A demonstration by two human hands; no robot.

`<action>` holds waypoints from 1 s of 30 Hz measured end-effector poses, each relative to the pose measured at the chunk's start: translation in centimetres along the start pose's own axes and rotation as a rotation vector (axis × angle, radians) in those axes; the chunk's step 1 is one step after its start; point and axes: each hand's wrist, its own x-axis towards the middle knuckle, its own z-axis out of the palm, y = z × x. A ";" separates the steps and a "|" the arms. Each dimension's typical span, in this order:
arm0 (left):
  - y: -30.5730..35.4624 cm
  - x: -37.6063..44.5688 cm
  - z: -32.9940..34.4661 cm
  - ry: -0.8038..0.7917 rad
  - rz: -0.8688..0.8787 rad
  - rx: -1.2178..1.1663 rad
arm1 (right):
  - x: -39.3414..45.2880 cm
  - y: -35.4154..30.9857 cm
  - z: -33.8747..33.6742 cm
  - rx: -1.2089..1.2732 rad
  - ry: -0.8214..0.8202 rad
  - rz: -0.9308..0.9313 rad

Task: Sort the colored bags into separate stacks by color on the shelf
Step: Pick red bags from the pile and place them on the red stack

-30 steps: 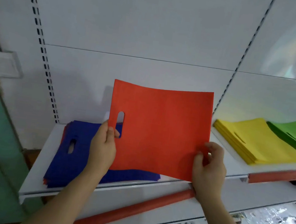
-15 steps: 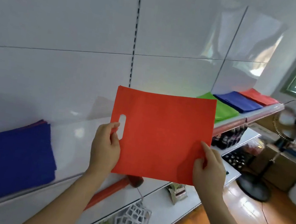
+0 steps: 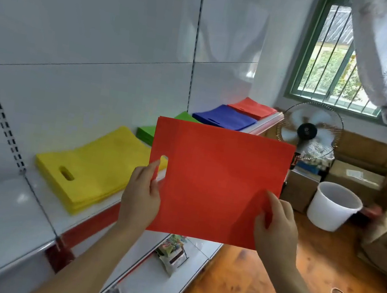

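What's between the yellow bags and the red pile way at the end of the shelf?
In the head view, a green stack and then a blue stack lie between the yellow stack and the red stack.

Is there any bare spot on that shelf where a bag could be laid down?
Yes: the white shelf is bare left of the yellow stack, beyond the slotted upright. Rightward it is crowded: yellow, green stack, blue stack and red stack sit close together up to the shelf's end.
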 end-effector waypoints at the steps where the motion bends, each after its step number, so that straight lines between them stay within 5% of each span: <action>1: 0.2 1.6 2.8 -0.025 0.016 -0.028 | 1.5 1.7 0.1 -0.018 0.023 -0.004; 17: 4.8 20.7 31.3 -0.252 0.111 -0.165 | 21.6 17.2 0.3 -0.232 0.173 0.169; 30: 11.8 33.7 53.6 -0.238 0.105 -0.095 | 42.6 34.8 1.9 -0.209 0.142 0.156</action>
